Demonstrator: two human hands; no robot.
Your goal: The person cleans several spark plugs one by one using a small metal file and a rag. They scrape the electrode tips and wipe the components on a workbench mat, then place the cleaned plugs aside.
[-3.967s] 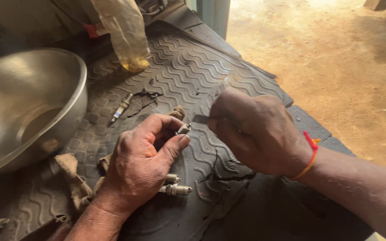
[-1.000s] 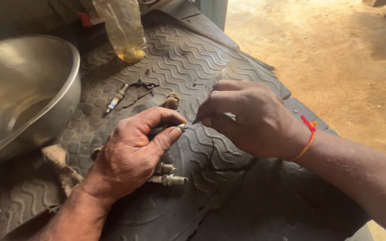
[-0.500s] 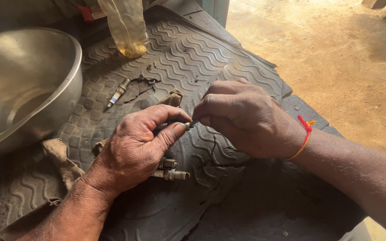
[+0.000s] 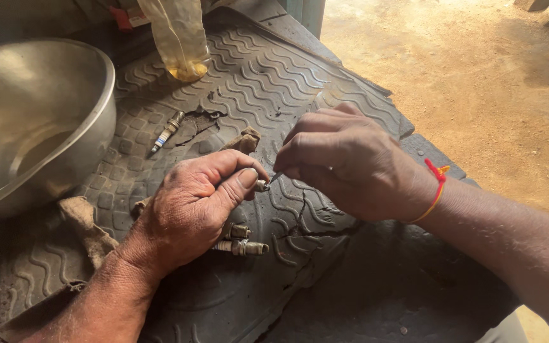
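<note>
Far left, 9 o'clock: big steel bowl [image 4: 39, 121], rim over the ribbed rubber mat [image 4: 268, 82]. Rag scrap [image 4: 87, 225] just below the bowl. At 12: plastic bag [image 4: 179, 38] with yellowish liquid pooled at the bottom. Loose spark plug [image 4: 166, 131] on the mat between bowl and bag, long axis roughly 1-to-7, well apart from both hands.

Centre: left hand [image 4: 195, 209] curled shut around a spark plug [image 4: 262, 185]; only the metal tip shows, past thumb and forefinger, pointing toward 3 o'clock. Two more spare plugs [image 4: 241, 241] flat on the mat right under that hand, axes near horizontal.

Right of centre: right hand [image 4: 344, 165], fingers pinched closed on a thin pointed tool [image 4: 276, 178]; only the tip visible, aimed toward 8 o'clock at the plug end. Tool tip and plug tip just about touching; contact not resolvable. Red-orange thread band [image 4: 436, 187] on that wrist.

Key relation: held plug axis roughly horizontal, tip facing the right hand; the tool meets it nearly end-on. Right hand is the working one, left only the clamp.
</note>
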